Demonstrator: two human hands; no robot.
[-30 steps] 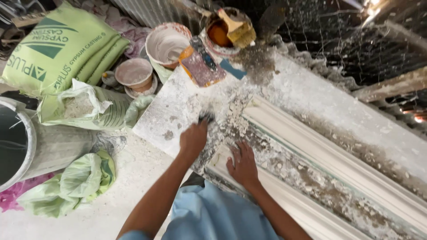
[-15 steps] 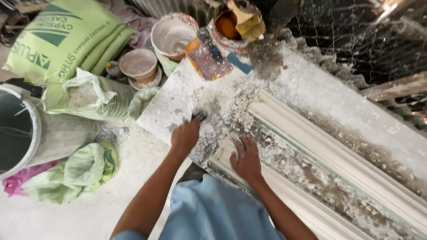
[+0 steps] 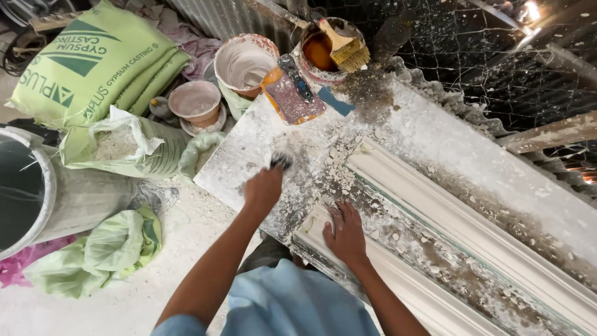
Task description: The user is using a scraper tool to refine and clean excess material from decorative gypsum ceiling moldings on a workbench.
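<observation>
My left hand [image 3: 263, 188] is closed around a small dark-tipped tool [image 3: 281, 161] and presses it onto the dusty white worktable [image 3: 249, 149] near its left end. Crumbs of white plaster [image 3: 339, 168] lie scattered just right of the tool. My right hand [image 3: 346, 234] rests flat, fingers spread, on the near end of a long white moulded plaster strip [image 3: 398, 274]. A second moulded strip [image 3: 472, 218] runs parallel beyond it, diagonally toward the lower right.
At the table's far end lie a flat orange scraper [image 3: 292, 93] and a can of orange liquid [image 3: 318, 53] with a brush [image 3: 345, 50] across it. Two plaster-caked bowls [image 3: 242, 62], green gypsum sacks [image 3: 93, 68] and a large grey drum [image 3: 37, 193] crowd the left.
My left hand has slid a little along the table with the tool. My right hand stays on the strip's end. The view has shifted slightly.
</observation>
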